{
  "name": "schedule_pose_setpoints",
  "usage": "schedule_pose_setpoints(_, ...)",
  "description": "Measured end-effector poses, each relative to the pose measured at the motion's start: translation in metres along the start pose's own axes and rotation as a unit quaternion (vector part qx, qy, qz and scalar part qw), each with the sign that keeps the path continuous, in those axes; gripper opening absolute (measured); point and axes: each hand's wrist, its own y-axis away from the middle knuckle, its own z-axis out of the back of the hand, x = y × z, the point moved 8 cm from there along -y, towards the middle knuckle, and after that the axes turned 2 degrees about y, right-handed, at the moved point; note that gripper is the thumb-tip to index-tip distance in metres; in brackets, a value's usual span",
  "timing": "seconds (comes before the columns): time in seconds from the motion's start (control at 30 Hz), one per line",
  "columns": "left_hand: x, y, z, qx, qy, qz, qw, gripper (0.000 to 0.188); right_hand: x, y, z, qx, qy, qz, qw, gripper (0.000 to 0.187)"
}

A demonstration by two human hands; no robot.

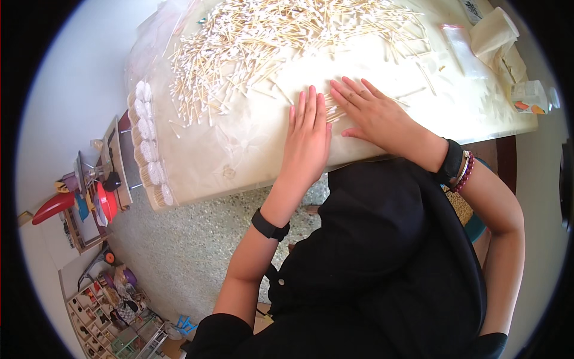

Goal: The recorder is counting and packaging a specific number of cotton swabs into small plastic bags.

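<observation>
Left hand [308,134] flat, fingers straight; right hand [378,116] open, fingers slightly spread. Few cotton swabs [335,112] between them on pale tablecloth [239,170]. Loose swab pile [257,51] beyond, bundled swabs [147,131] along left edge.

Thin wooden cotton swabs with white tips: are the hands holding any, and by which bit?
Nothing is visibly gripped. The open left hand and open right hand flank a small bunch of cotton swabs; whether any is pinned underneath cannot be told.
</observation>
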Motion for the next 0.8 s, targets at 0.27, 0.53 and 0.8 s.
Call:
schedule_pose_setpoints(0.27, 0.007, -0.011, -0.001, -0.004, -0.034, 0.011, 0.999, 0.053, -0.003, -0.009, -0.002, -0.006, 0.032, -0.011, 0.999, 0.083)
schedule_pose_setpoints(0.53, 0.015, 0.007, 0.015, -0.015, -0.024, 0.066, 0.997, 0.075, -0.017, 0.008, 0.005, 0.013, -0.039, -0.043, 0.998, 0.087)
schedule_pose_setpoints(0.8, 0.035, 0.026, 0.008, -0.014, -0.07, 0.154, 0.985, 0.083, -0.021, 0.011, -0.004, 0.034, 0.037, -0.087, 0.995, 0.093)
